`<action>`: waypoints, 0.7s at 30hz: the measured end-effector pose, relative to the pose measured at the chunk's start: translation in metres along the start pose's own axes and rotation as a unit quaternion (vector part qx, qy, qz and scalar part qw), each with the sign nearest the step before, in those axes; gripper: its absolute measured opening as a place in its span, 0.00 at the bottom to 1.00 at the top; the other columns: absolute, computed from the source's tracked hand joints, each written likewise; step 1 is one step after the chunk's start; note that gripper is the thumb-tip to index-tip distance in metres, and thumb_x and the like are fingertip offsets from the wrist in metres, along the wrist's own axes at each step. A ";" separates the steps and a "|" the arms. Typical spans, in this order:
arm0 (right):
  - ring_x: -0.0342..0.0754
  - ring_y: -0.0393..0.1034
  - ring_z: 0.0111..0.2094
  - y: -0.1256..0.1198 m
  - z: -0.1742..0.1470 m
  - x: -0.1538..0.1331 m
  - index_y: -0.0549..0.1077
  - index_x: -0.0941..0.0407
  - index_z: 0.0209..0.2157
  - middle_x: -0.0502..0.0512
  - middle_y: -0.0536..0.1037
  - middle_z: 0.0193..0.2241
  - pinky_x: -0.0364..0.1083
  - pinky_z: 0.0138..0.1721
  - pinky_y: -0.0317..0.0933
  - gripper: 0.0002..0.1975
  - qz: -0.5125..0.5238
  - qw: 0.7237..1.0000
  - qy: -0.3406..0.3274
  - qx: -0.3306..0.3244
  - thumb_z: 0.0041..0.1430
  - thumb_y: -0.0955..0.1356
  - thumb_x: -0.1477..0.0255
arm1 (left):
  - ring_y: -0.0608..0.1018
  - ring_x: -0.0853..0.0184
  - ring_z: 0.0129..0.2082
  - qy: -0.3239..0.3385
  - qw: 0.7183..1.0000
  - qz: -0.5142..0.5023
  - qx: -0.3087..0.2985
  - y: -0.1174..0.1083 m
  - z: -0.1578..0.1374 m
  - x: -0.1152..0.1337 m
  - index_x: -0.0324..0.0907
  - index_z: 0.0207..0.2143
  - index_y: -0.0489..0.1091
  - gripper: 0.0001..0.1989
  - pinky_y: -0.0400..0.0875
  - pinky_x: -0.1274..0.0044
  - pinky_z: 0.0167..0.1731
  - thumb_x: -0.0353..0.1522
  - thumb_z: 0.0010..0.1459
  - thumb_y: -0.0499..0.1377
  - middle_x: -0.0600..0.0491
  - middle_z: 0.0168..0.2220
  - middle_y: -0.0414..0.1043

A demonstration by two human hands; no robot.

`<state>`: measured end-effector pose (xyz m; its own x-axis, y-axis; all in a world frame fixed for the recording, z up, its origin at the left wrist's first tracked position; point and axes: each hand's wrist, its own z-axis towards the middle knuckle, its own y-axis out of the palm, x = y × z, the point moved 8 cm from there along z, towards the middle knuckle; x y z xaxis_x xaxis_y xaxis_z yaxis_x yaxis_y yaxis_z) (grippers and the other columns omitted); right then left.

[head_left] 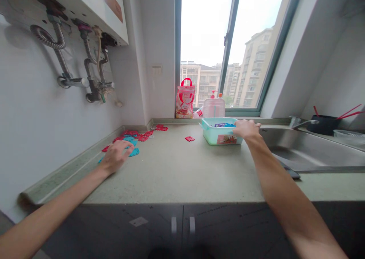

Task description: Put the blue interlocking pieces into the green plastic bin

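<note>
On the left of the counter, my left hand (116,155) is down among blue snowflake-shaped plastic pieces (134,152). Its thumb and index finger curve round until their tips nearly meet; what lies between them, if anything, I cannot make out. Red snowflake pieces (144,136) are spread just behind, along the wall. At the right, my right hand (247,129) grips the near right rim of a mint-green plastic box (211,137). Purple and blue pieces (224,125) show inside the box. A single red piece (189,138) lies flat to the left of it.
A steel sink (302,149) adjoins the box side, with a dark flat object (289,172) at its near edge. A red-handled bag (185,101) and a clear pump bottle (213,107) stand by the window. Hoses (61,42) hang from a heater at upper left.
</note>
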<state>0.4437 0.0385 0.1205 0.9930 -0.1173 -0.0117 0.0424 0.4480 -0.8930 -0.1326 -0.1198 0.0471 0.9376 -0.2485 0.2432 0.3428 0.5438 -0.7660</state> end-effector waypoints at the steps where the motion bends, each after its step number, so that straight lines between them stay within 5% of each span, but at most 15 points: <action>1: 0.72 0.71 0.55 0.003 -0.002 -0.013 0.81 0.56 0.52 0.74 0.79 0.52 0.71 0.53 0.60 0.20 0.002 1.000 -0.024 -0.010 0.58 0.70 0.70 | 0.76 0.51 0.53 -0.001 1.000 -0.004 -0.002 0.000 0.000 0.000 0.47 0.40 0.77 0.21 0.67 0.60 0.57 0.48 0.67 0.50 0.49 0.47 0.81; 4: 0.63 0.70 0.56 0.012 -0.013 -0.061 0.78 0.50 0.57 0.64 0.79 0.56 0.58 0.54 0.63 0.23 0.024 0.989 -0.137 -0.040 0.60 0.70 0.69 | 0.77 0.52 0.52 0.002 1.000 -0.014 -0.005 0.001 0.001 0.000 0.47 0.39 0.77 0.22 0.67 0.60 0.57 0.49 0.67 0.50 0.49 0.46 0.81; 7: 0.62 0.72 0.54 0.014 -0.026 -0.096 0.78 0.54 0.54 0.65 0.82 0.52 0.55 0.53 0.63 0.21 0.027 0.980 -0.195 -0.040 0.63 0.70 0.60 | 0.77 0.52 0.53 0.004 1.000 -0.013 -0.004 0.001 0.002 0.000 0.46 0.40 0.77 0.22 0.67 0.60 0.58 0.49 0.67 0.49 0.48 0.47 0.81; 10: 0.65 0.71 0.55 0.014 -0.034 -0.111 0.77 0.57 0.51 0.70 0.81 0.52 0.59 0.54 0.62 0.24 0.018 0.979 -0.202 -0.016 0.68 0.65 0.52 | 0.76 0.52 0.53 -0.008 1.000 0.016 0.008 0.002 0.001 -0.003 0.46 0.42 0.77 0.21 0.67 0.59 0.59 0.46 0.67 0.49 0.48 0.49 0.80; 16: 0.67 0.75 0.51 0.021 -0.040 -0.115 0.78 0.60 0.47 0.74 0.82 0.48 0.61 0.51 0.63 0.20 -0.001 0.985 -0.170 0.026 0.73 0.60 0.62 | 0.73 0.50 0.59 -0.096 0.986 0.133 0.006 0.002 -0.005 -0.033 0.45 0.54 0.73 0.22 0.67 0.58 0.61 0.33 0.59 0.51 0.45 0.58 0.74; 21: 0.65 0.76 0.49 0.018 -0.039 -0.116 0.81 0.58 0.44 0.71 0.83 0.42 0.57 0.48 0.64 0.18 -0.004 0.986 -0.162 0.039 0.71 0.61 0.65 | 0.70 0.46 0.65 -0.197 0.969 0.145 -0.041 0.002 -0.014 -0.075 0.45 0.64 0.67 0.27 0.65 0.54 0.64 0.43 0.66 0.49 0.41 0.66 0.67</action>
<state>0.3248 0.0259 0.0881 0.9750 0.1629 0.1514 0.0463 0.5170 -0.8547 -0.2029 -0.1112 0.0194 0.9488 0.2392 0.2063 0.0706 0.4760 -0.8766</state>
